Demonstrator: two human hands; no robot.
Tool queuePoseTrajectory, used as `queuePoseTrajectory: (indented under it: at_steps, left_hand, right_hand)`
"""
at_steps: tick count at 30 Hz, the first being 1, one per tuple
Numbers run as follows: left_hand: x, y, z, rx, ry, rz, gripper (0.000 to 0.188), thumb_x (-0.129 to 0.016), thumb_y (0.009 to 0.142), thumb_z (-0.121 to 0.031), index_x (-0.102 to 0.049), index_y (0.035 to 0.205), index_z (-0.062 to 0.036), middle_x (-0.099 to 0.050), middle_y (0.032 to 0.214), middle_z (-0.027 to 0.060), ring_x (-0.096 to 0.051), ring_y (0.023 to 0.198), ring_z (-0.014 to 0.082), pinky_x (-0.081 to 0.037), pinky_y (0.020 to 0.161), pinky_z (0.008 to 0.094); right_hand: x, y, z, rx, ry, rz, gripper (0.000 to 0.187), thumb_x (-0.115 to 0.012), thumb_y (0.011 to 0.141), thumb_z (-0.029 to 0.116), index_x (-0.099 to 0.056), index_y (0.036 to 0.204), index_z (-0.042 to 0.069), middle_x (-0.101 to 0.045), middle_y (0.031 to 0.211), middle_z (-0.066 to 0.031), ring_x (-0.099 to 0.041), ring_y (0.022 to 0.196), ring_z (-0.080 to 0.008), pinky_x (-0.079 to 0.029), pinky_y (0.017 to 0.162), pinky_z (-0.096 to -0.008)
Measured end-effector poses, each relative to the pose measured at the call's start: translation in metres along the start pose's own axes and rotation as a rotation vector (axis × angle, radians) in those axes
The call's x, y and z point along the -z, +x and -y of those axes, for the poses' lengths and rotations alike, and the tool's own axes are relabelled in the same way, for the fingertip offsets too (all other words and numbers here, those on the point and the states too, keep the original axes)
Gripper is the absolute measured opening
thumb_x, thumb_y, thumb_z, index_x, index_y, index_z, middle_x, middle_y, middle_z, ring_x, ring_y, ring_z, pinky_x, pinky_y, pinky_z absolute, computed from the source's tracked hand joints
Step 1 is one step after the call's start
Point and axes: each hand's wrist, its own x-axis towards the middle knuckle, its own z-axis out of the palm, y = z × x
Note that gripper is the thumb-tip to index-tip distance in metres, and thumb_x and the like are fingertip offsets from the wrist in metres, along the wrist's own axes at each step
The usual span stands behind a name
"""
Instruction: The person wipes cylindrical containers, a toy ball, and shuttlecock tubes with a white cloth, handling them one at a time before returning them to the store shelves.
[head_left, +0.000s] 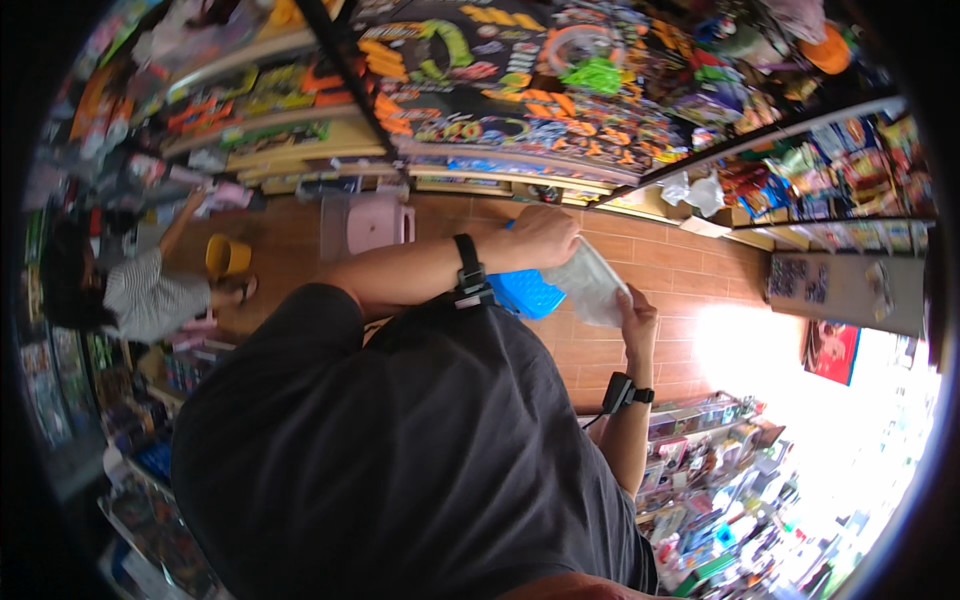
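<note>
Between my two hands stretches a thin, greyish-white sheet (pixel 592 287) with a pale straight edge; I cannot tell whether it is cloth or a plastic bag. My left hand (pixel 546 238) is closed on its upper left end, knuckles up. At its right end my right hand (pixel 638 315) pinches the edge between thumb and fingers. Just below my left hand and partly hidden by my arm is a bright blue plastic piece (pixel 532 292) with a patterned surface, perhaps a stool or a basket. Each wrist wears a black strap.
Shelves of packaged toys (pixel 470 90) line the far side, with hanging bags at the right. A pink plastic stool (pixel 378 224) and a yellow bucket (pixel 228 255) stand on the tiled floor (pixel 600 350). Another person in a striped top (pixel 140 285) is at the left. Crowded shelves (pixel 700 460) stand at lower right.
</note>
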Motion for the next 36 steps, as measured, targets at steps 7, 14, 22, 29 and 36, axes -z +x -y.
queuePoseTrajectory:
  at_steps: [7,14,22,29,36]
  left_hand:
    - [-0.047,-0.029,-0.040,-0.212,-0.204,0.239,0.055,-0.056,0.091,-0.047,-0.062,0.108,0.0047,-0.061,0.112,0.0244,-0.062,0.099,0.0360,-0.052,0.083,0.0469]
    - [-0.036,-0.051,-0.006,-0.066,-0.568,0.326,0.059,-0.056,0.098,-0.047,-0.055,0.126,0.0047,-0.058,0.125,0.0216,-0.057,0.118,0.0293,-0.047,0.098,0.0377]
    - [-0.044,-0.207,0.127,0.994,-1.138,-0.290,0.026,-0.060,0.095,-0.032,-0.062,0.097,-0.0060,-0.064,0.086,0.0045,-0.066,0.077,0.0187,-0.055,0.070,0.0324]
    - [-0.041,-0.353,0.157,1.171,-1.467,-0.568,0.023,-0.059,0.093,-0.030,-0.060,0.094,-0.0071,-0.068,0.094,0.0089,-0.068,0.080,0.0208,-0.058,0.076,0.0389]
    - [-0.087,-0.436,0.201,1.346,-1.490,-0.678,0.018,-0.059,0.087,-0.026,-0.059,0.086,-0.0087,-0.066,0.082,0.0082,-0.067,0.070,0.0221,-0.058,0.064,0.0415]
  right_hand:
    - [-0.049,0.000,0.048,-0.426,0.879,0.428,0.044,-0.050,0.103,0.041,-0.061,0.119,0.001,-0.067,0.104,-0.0057,-0.066,0.098,-0.0173,-0.054,0.083,-0.0285]
    - [-0.058,0.034,0.005,-0.230,0.571,0.449,0.025,-0.052,0.102,0.023,-0.061,0.116,0.004,-0.066,0.103,-0.0050,-0.064,0.090,-0.0180,-0.054,0.079,-0.0313]
    - [-0.023,0.011,-0.186,-0.888,0.927,0.410,0.035,-0.045,0.097,0.031,-0.063,0.116,0.009,-0.068,0.111,-0.0086,-0.066,0.101,-0.0294,-0.054,0.088,-0.0454]
    - [-0.038,-0.020,-0.280,-1.040,0.831,0.328,0.037,-0.048,0.091,0.036,-0.064,0.114,0.012,-0.068,0.111,-0.0067,-0.064,0.101,-0.0302,-0.051,0.089,-0.0504]
    - [-0.058,-0.069,-0.232,-1.063,0.814,0.408,0.038,-0.047,0.092,0.039,-0.064,0.115,0.015,-0.068,0.114,-0.0056,-0.064,0.105,-0.0315,-0.050,0.090,-0.0556]
